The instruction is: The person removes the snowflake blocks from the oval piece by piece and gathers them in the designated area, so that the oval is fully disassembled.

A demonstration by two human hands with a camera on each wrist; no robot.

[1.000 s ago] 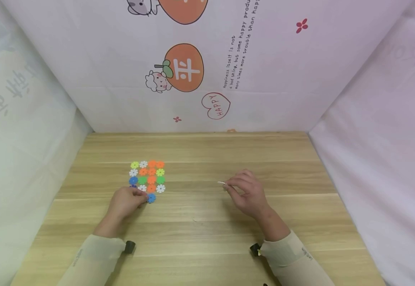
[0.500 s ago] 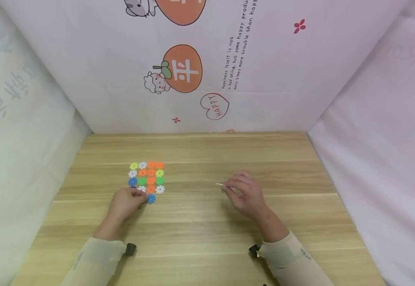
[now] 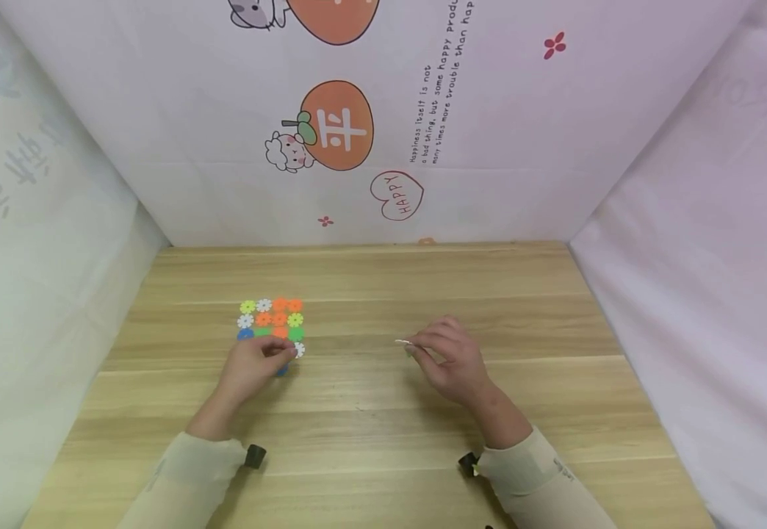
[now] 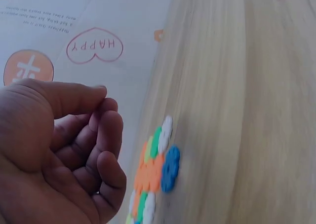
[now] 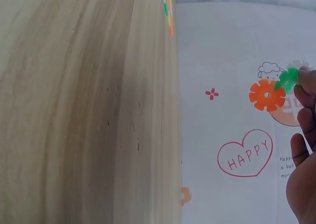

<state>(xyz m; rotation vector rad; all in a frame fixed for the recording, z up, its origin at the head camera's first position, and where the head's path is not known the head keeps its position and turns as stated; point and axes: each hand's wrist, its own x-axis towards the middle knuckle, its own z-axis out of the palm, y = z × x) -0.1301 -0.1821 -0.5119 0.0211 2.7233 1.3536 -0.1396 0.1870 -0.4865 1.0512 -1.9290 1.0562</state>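
Observation:
My left hand [image 3: 249,371] is over the lower part of a grid of flower-shaped plastic discs [image 3: 280,319]. Its thumb and fingertips meet with nothing visible between them in the left wrist view. The fingertips overlap a white disc [image 3: 300,350] in the head view. A blue disc [image 3: 281,371], partly hidden by the hand, lies below the grid. My right hand [image 3: 452,360] pinches a few interlocking flower discs above the table; the right wrist view shows an orange disc [image 5: 267,95], a green disc [image 5: 288,81] and a pale white disc [image 5: 299,64] fanned out there.
The wood-grain table [image 3: 357,441] runs back to a white printed cloth [image 3: 489,147]. More cloth hangs at the left [image 3: 46,220] and the right. Black wrist cameras [image 3: 255,456] sit at both cuffs.
My left hand has left the blue disc and moved right and slightly up, covering lower discs of the grid. The right hand has stayed nearly still, still pinching its discs.

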